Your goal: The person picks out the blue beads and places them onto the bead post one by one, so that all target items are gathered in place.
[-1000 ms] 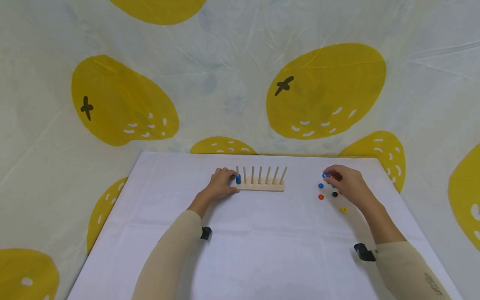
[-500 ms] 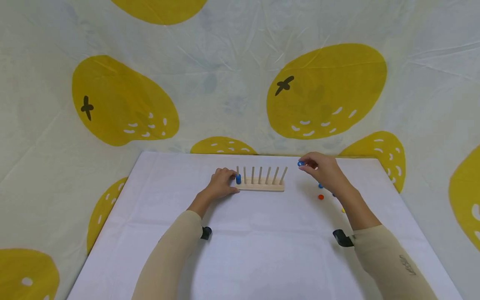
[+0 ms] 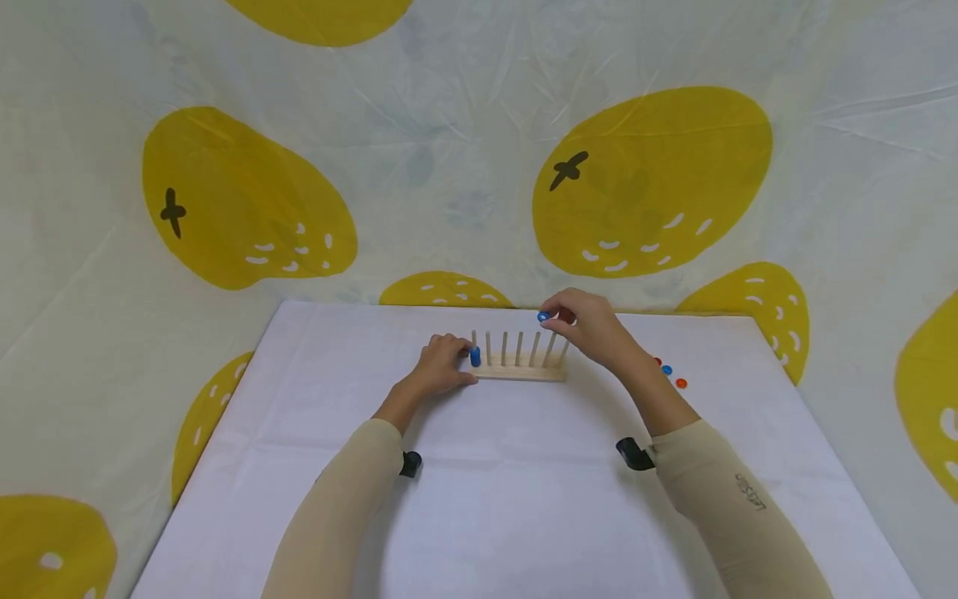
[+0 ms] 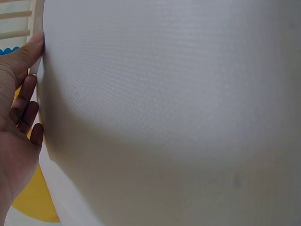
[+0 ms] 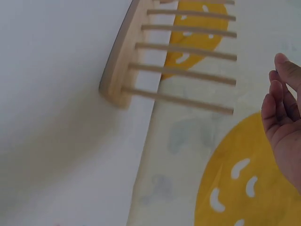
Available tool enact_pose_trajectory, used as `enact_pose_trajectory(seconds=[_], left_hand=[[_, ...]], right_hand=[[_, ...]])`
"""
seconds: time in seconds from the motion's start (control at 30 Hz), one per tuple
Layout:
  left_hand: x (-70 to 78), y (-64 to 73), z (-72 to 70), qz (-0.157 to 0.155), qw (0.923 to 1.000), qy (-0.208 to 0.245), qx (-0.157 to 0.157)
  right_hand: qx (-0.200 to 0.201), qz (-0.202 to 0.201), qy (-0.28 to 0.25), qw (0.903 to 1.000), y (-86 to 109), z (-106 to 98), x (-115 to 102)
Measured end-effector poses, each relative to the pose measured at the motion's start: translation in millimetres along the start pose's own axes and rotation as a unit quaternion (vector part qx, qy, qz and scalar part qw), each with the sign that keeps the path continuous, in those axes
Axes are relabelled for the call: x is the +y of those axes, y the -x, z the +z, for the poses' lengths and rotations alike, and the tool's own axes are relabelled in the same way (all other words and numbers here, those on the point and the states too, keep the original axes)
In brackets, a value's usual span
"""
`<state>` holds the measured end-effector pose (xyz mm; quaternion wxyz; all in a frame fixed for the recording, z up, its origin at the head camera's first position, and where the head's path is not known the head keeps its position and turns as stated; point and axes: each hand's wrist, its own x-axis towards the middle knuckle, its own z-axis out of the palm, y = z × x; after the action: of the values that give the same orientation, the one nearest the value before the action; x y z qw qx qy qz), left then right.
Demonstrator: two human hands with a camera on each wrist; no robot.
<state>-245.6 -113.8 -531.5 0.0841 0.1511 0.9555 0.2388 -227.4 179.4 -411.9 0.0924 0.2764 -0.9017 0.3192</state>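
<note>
A wooden peg rack with a row of upright pegs stands toward the back of the white table. Blue beads are stacked on its leftmost peg. My left hand holds the rack's left end, thumb at the front; the left wrist view shows the thumb against the base. Above the right-hand pegs, my right hand pinches a blue ring bead between thumb and fingertips. In the right wrist view the fingers hide nearly all of that bead, and the nearer pegs are bare.
To the right of my right forearm lie a red bead, a blue bead and an orange bead. The forearm covers the area where other beads lay. A fruit-patterned cloth hangs behind the table's back edge.
My right hand has carried the blue bead leftward from the loose beads to above the rack's right-hand pegs. The left hand stays at the rack's left end.
</note>
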Motion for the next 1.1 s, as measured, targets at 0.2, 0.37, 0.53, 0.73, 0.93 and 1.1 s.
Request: enact_pose_trajectory(seconds=[0.2, 0.37, 0.53, 0.73, 0.93, 1.1], left_hand=[[2.0, -0.3, -0.2, -0.005, 1.0, 0.004, -0.001], [0.7, -1.5, 0.4, -0.005, 1.0, 0.002, -0.002], [-1.2, -2.0, 1.3, 0.001, 1.0, -0.002, -0.002], [-2.0, -2.3, 1.0, 0.006, 1.0, -0.004, 0.0], [-3.1, -2.5, 0.8, 0.007, 1.0, 0.0, -0.003], [-3.0, -2.1, 0.2, 0.009, 1.0, 0.0, -0.002]], right_hand=[[-0.033, 0.008, -0.025, 0.9991, -18.0, 22.5, -17.4], [-0.053, -0.005, -0.019, 0.9984, -30.6, 41.0, -21.6], [-0.079, -0.007, -0.025, 0.9965, -39.5, 53.7, -25.1], [-0.091, -0.015, -0.033, 0.9952, -48.5, 61.6, -29.1], [-0.103, 0.003, -0.027, 0.9943, -55.1, 67.7, -32.2], [-0.116, 0.001, -0.032, 0.9927, -58.2, 72.1, -34.8]])
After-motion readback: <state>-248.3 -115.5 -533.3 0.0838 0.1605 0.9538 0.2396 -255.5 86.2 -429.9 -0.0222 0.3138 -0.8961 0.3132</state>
